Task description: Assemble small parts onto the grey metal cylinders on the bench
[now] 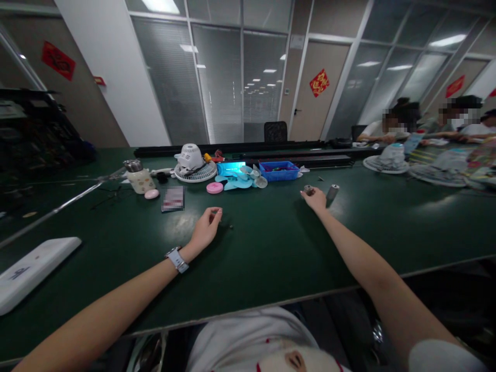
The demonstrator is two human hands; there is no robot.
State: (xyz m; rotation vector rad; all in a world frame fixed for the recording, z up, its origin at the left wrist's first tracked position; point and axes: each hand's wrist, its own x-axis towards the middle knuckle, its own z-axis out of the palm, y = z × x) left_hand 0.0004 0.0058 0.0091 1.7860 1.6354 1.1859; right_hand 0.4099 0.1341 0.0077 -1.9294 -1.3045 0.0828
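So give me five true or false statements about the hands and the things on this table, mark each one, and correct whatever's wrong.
1. The right hand has its fingers at a gray metal cylinder. True.
2. The watch is on the right wrist. False: the watch is on the left wrist.
3. A second gray cylinder is on the table, to the right of the right hand. True.
4. The left hand touches the white case. False: the left hand is apart from the white case.
5. In the picture, the pink disc is between the patterned bottle and the blue tray. True.
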